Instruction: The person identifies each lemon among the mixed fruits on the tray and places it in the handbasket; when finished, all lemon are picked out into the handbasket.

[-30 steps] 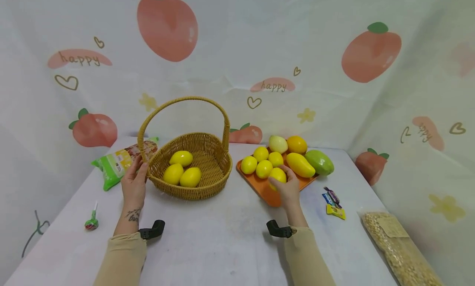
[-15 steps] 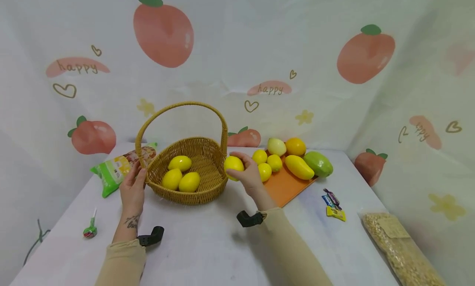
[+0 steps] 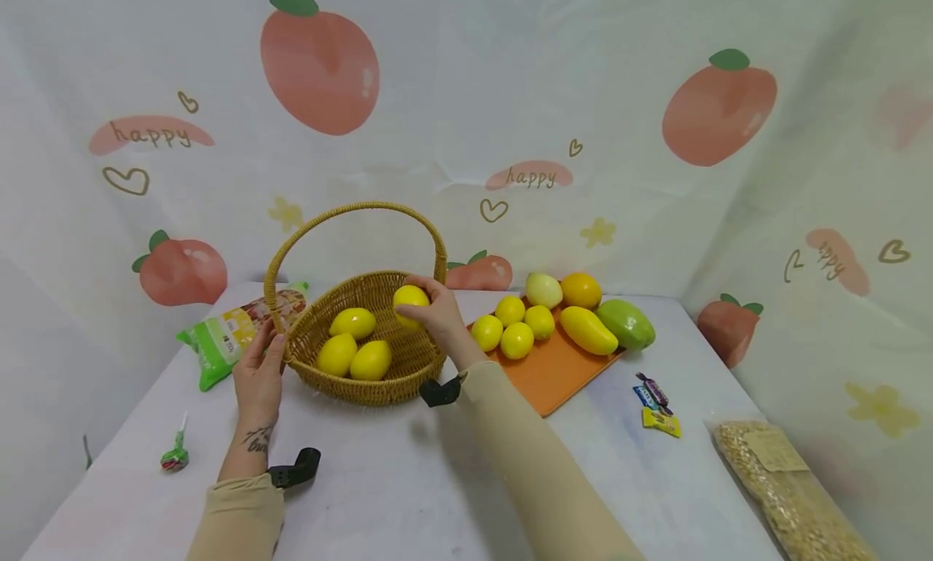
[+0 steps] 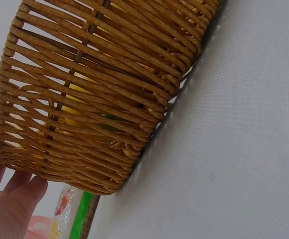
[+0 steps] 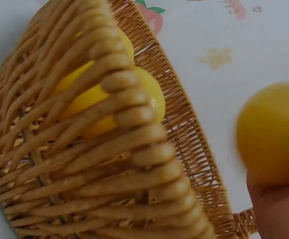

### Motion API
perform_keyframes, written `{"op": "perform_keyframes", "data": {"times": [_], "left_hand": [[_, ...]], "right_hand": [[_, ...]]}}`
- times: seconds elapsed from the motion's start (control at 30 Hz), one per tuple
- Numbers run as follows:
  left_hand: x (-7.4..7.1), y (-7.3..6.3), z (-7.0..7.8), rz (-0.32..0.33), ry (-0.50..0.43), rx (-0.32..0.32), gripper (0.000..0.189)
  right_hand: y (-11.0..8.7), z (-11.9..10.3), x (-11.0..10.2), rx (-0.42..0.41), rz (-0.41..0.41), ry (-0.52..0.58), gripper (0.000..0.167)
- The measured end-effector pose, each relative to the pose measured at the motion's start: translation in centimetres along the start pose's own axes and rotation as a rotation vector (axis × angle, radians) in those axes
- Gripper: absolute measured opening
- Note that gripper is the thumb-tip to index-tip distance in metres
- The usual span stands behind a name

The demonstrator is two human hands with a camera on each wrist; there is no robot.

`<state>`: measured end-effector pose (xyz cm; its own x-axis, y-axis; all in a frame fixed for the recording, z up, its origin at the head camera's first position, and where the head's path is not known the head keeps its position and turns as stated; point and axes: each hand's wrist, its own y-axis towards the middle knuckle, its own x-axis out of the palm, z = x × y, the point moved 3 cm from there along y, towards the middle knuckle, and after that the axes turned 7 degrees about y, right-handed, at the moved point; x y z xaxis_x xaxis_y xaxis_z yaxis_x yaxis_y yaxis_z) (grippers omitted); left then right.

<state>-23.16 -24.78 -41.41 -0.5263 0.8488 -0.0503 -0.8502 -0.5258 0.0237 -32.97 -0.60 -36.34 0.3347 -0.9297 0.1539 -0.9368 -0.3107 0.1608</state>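
My right hand (image 3: 442, 314) holds a lemon (image 3: 411, 306) between thumb and fingers over the right part of the wicker basket (image 3: 392, 393). In the right wrist view, this lemon (image 5: 274, 132) hangs above the rim level, slightly blurred. Several other lemons (image 3: 353, 324) lie inside at the basket's left. Against the outer left side, by the foot of the tall handle, my left hand (image 3: 257, 383) rests. Its fingertips touch the woven wall in the left wrist view, where the hand (image 4: 10, 211) shows at the lower left corner with fairly straight fingers.
An orange tray (image 3: 550, 383) bears several small lemons (image 3: 517, 341), a mango (image 3: 587, 330) and other fruit. A green papaya-like fruit (image 3: 625, 324) overlaps its right edge. Wrapped candies (image 3: 659, 422) and a grain bag (image 3: 787, 480) lie right; a lollipop (image 3: 176, 456) and snack bag (image 3: 219, 346) lie left.
My right hand has carried the lemon leftward from the orange tray to over the basket. The left hand has stayed at the basket's side, and the head view has shifted slightly.
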Motion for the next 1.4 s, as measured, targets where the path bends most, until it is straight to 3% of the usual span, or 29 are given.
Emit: {"op": "perform_keyframes", "data": {"times": [0.13,0.27,0.43,0.63,0.83,1.13,1.4], "left_hand": [[-0.1,0.0,0.0,-0.006,0.002,0.009,0.049],[-0.1,0.1,0.1,-0.008,0.006,0.012,0.049],[-0.1,0.1,0.2,-0.008,0.003,0.008,0.048],[-0.3,0.1,0.0,-0.021,-0.003,-0.006,0.049],[-0.2,0.1,0.0,-0.019,-0.014,-0.003,0.049],[0.0,-0.2,0.0,-0.003,-0.052,0.006,0.05],[0.0,-0.2,0.1,-0.01,-0.053,-0.007,0.05]], "right_hand": [[-0.9,-0.5,-0.5,-0.057,0.016,0.056,0.05],[-2.1,-1.2,-2.2,-0.122,0.088,0.129,0.048],[-3.7,-1.5,-5.8,-0.187,0.291,0.163,0.043],[-5.3,0.0,-10.7,-0.204,0.57,0.145,0.038],[-6.6,2.1,-13.9,-0.132,0.728,0.056,0.04],[-6.9,4.2,-15.1,-0.02,0.712,0.015,0.05],[-6.5,5.1,-14.8,0.028,0.655,-0.13,0.06]]}}
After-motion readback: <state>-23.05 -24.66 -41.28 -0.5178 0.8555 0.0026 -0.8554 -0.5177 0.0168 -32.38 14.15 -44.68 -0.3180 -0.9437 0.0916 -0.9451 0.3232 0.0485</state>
